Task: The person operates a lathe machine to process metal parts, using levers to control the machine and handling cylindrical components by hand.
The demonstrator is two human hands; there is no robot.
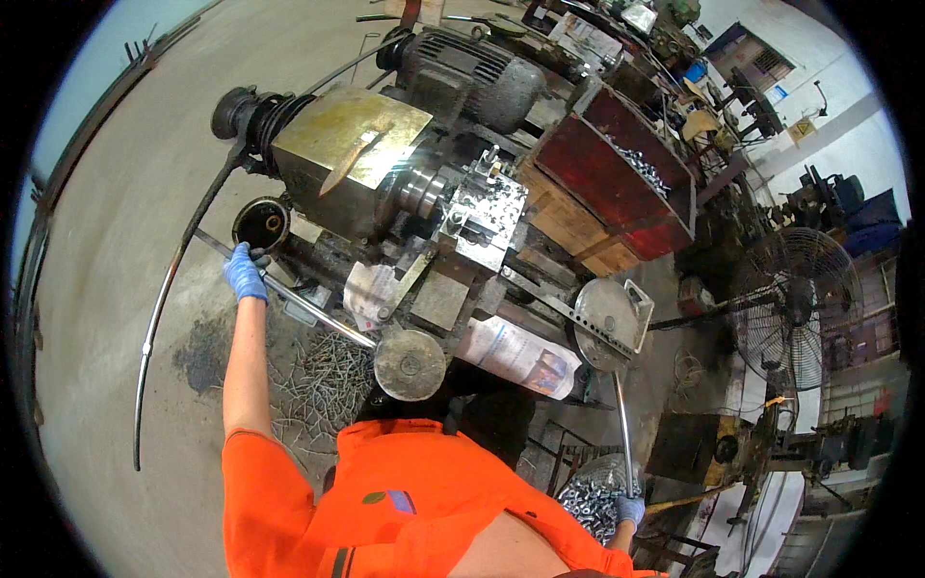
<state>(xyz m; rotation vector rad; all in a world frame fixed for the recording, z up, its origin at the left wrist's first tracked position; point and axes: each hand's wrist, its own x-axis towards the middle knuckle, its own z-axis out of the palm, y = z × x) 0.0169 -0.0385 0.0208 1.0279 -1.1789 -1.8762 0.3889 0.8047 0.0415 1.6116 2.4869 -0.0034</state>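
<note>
- Our left hand (pixel 247 275), in a blue glove, is at the upper-left end section of a silver bar (pixel 323 316); its fingers are bent over the metal, but we cannot tell how far they close round it.
- From that hand we see the bar slant down to the right, its lower end beside a round grey disc (pixel 409 365) at the machine's near edge.
- Just above the left fingers we have a dark round pot (pixel 260 223), open at the top.
- Our right hand (pixel 629 511), also gloved in blue, is wrapped round the lower end of a steel handle (pixel 623 424), leaving no gap that we can see.
- Above the right grip, the handle rises to the lower edge of a round plate (pixel 605 323) at the machine's right end.
- Beside our right hand, a basket (pixel 609 464) holds small metal parts (pixel 586 505) up to its right edge.
- Between our two hands, a printed sheet (pixel 520 356) lies along the near edge of the machine (pixel 438 301).
</note>
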